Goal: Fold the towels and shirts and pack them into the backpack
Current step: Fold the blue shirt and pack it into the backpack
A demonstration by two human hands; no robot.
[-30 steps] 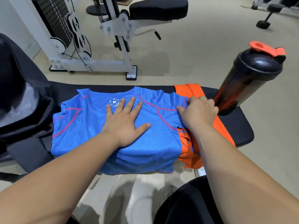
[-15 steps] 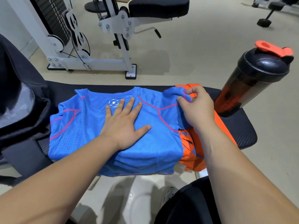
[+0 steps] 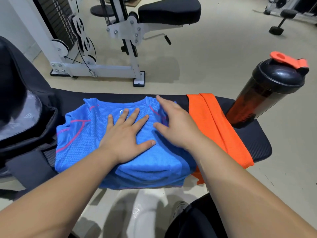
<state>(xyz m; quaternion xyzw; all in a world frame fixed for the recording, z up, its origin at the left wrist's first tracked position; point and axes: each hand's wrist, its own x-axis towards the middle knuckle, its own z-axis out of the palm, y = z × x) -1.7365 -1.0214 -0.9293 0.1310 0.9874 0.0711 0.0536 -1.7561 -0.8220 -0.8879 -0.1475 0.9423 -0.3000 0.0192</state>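
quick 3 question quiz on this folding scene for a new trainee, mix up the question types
1. True or false: the left hand lies flat on the blue shirt.
2. What lies just right of the blue shirt on the bench? A. a white towel B. an orange cloth C. a green jacket
3. Fill in: the backpack sits at the bench's ___ end.
Key: 1 true; 2 B; 3 left.
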